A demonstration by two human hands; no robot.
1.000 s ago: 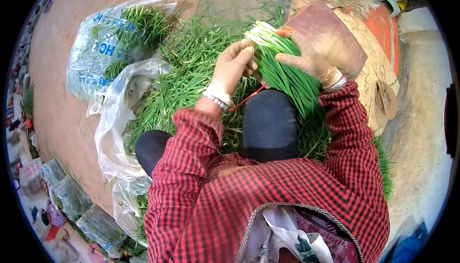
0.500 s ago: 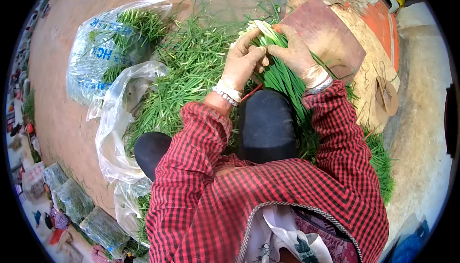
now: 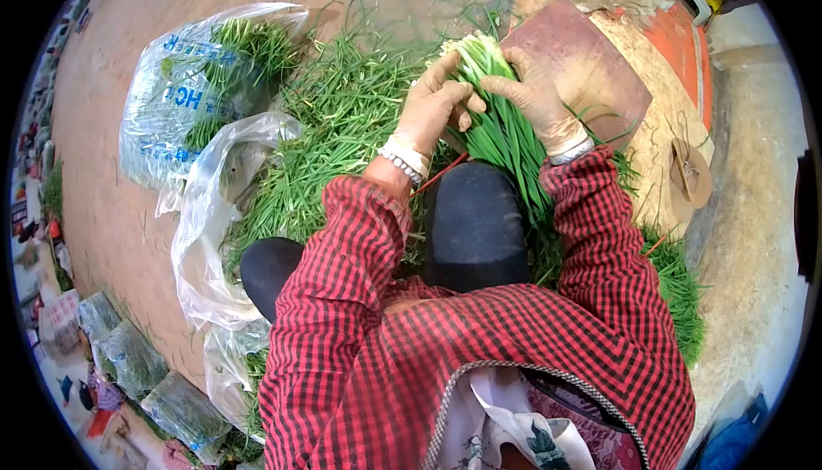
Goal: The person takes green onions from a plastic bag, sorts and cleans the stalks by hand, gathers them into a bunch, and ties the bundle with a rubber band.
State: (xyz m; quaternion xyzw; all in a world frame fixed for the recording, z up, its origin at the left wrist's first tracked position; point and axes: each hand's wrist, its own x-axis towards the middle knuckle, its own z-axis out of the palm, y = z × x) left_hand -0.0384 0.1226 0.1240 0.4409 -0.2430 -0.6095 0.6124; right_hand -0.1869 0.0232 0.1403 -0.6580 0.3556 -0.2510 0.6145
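A bunch of long green chives (image 3: 507,138), with pale stem ends at the top, lies slanted above my dark-covered knee (image 3: 477,222). Both of my hands wear thin, pale gloves. My left hand (image 3: 437,109) is curled against the left side of the bunch, just below the pale ends. My right hand (image 3: 538,102) wraps the right side, its thumb lying across the front of the stems. Between the two thumbs the leaves show; some fingertips are hidden behind the bunch. A red strip (image 3: 449,167) runs beside the knee below my left hand.
Loose chives (image 3: 342,110) are heaped on the floor to the left. Beyond them lies a clear plastic bag (image 3: 163,106) with blue print and greens inside. A reddish-brown board (image 3: 591,59) lies at the right. Packed bags (image 3: 184,410) line the lower left.
My thumbs, close together over the bunch before, have moved apart. The right hand's fingers have shifted, and more of the pale stem ends shows now.
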